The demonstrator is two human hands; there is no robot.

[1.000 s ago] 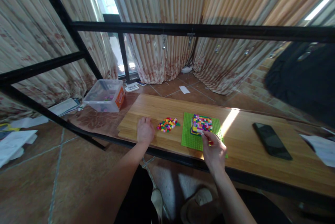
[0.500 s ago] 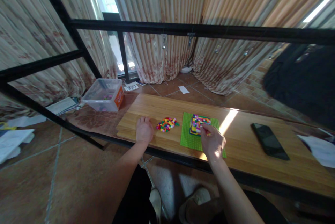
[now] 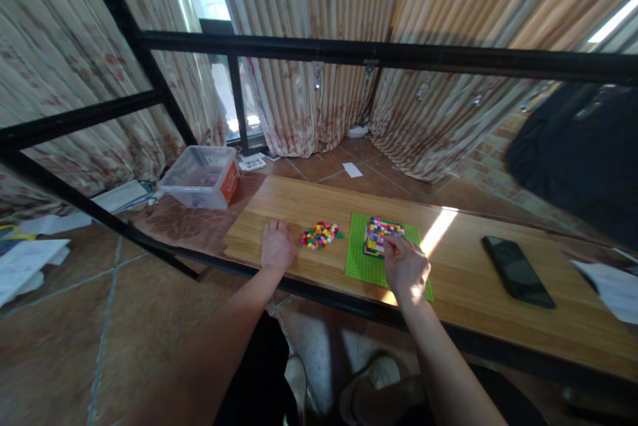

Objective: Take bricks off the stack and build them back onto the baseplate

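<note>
A block of many-coloured small bricks stands on a green baseplate on the wooden table. My right hand rests on the baseplate with its fingers pinched together against the block's near right side; what they hold is hidden. A loose pile of coloured bricks lies left of the baseplate. My left hand lies on the table just left of that pile, fingers curled loosely, holding nothing.
A black phone lies on the table to the right, with white paper beyond it. A clear plastic box sits on the floor at left. A black metal frame crosses in front of the curtains.
My right hand has moved forward from the baseplate's near edge up to the brick block. My left hand has stayed put.
</note>
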